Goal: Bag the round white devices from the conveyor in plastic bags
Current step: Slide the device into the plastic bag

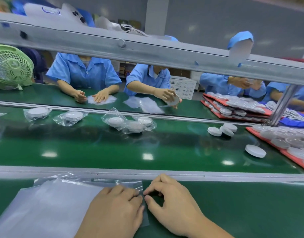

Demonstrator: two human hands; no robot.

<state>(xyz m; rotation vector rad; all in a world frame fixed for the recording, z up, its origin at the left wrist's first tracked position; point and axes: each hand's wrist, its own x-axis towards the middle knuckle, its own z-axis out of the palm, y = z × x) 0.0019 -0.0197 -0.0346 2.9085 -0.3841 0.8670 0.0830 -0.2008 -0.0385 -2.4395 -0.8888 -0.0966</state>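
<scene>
Two hands meet at the near edge. The left hand (116, 208) presses with loosely bent fingers on a stack of clear flat plastic bags (49, 203), and the right hand (173, 203) pinches the top bag's right edge between thumb and forefinger. Unbagged round white plastic devices (255, 150) lie far right on the glossy green conveyor belt (113, 152) — well apart from both hands.

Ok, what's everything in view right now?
plastic bags: one stack, clear, near ledge under the hands
bagged devices: about five, white, belt left-centre
loose devices: four, white, belt right
trays: several, red, loaded, right side
fan: one, green, far left
workers: at least three, blue smocks, opposite side
crate: one, white, behind them
left hand: one, presses on the bags
right hand: one, pinches a bag's edge
</scene>
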